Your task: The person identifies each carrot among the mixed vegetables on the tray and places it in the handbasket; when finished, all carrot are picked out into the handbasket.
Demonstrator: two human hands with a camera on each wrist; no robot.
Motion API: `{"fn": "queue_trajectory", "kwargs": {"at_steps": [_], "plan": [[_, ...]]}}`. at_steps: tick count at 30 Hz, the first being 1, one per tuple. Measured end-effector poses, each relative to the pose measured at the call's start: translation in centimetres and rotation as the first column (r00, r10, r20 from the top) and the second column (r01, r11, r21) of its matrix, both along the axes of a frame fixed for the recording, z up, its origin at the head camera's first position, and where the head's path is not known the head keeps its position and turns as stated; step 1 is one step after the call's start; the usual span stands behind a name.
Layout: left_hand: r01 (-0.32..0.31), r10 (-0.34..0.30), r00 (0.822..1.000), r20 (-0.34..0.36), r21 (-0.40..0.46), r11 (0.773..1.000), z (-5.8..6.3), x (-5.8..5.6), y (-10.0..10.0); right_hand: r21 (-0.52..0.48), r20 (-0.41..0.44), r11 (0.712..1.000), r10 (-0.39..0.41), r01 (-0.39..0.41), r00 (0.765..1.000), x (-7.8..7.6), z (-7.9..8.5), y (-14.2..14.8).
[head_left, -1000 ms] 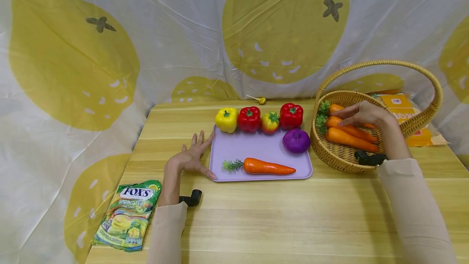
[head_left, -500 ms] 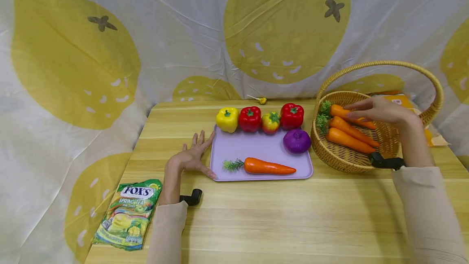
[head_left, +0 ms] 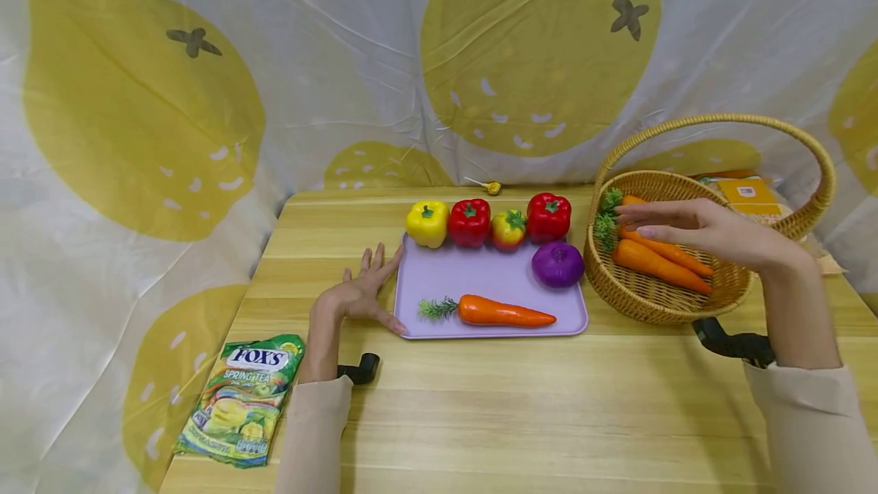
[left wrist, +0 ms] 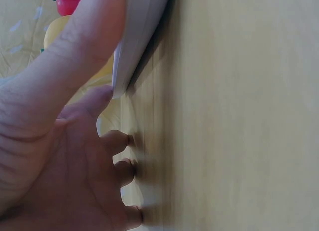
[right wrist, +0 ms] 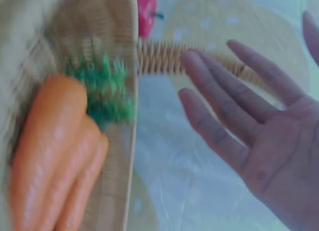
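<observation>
My left hand (head_left: 357,294) is spread at the left edge of a lilac tray (head_left: 439,273), thumb and forefinger touching its rim; in the left wrist view, the other fingertips meet the table. Above the wicker basket (head_left: 617,299) is my right hand (head_left: 727,235), fingers extended, holding nothing. Three carrots (head_left: 661,265) with green tops lie in the basket; the hand partly hides them in the head view. In the right wrist view, these carrots (right wrist: 50,136) sit apart from the fingers. Another carrot (head_left: 504,311) lies along the tray's front, a purple onion (head_left: 558,264) at its right.
A yellow bell pepper (head_left: 427,223), two red peppers (head_left: 469,222) and a small red-yellow one (head_left: 509,229) line the tray's back edge. A lollipop (head_left: 491,187) lies behind. A candy bag (head_left: 241,400) is at left; an orange packet (head_left: 751,193) lies behind the basket, whose handle (head_left: 713,119) arches high.
My right hand has drawn back to the right and lifted from the carrots in the basket, which have shifted slightly. My left hand stays on the tray's edge.
</observation>
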State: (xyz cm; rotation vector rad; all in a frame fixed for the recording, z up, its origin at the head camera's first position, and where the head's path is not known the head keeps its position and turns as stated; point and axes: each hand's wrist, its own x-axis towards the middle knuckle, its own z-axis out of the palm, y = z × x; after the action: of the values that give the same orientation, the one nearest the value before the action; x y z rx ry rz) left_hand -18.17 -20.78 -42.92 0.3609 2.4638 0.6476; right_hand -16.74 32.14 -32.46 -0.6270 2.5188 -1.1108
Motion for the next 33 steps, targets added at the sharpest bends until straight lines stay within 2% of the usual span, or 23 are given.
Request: {"fn": "queue_trajectory", "kwargs": {"at_steps": [5,12,16,22,29,33], "plan": [[-0.001,0.001,1.0,-0.001,-0.002,1.0,0.0,0.0,0.1,-0.05,-0.016,0.998,0.042,-0.043,0.999,1.1,-0.7,-2.8],[0.004,-0.004,1.0,-0.002,-0.006,1.0,0.0,0.0,0.1,-0.026,-0.078,0.994,0.105,-0.107,0.991,1.7,-2.6,-7.1],[0.001,-0.001,1.0,0.001,-0.006,1.0,0.0,0.0,0.1,-0.03,-0.051,0.991,0.127,-0.129,0.991,1.9,-3.8,-9.5],[0.0,0.0,1.0,0.003,-0.002,1.0,0.1,0.1,0.1,-0.129,-0.019,0.972,0.195,-0.196,0.981,2.1,-5.9,-12.7],[0.007,-0.007,1.0,-0.004,-0.005,1.0,0.1,0.1,0.1,-0.145,-0.099,0.958,0.234,-0.246,0.967,2.4,-7.7,-15.9],[0.011,-0.011,1.0,-0.004,-0.006,1.0,0.0,0.0,0.1,-0.167,-0.104,0.955,0.232,-0.247,0.967,2.5,-8.5,-17.4]]}}
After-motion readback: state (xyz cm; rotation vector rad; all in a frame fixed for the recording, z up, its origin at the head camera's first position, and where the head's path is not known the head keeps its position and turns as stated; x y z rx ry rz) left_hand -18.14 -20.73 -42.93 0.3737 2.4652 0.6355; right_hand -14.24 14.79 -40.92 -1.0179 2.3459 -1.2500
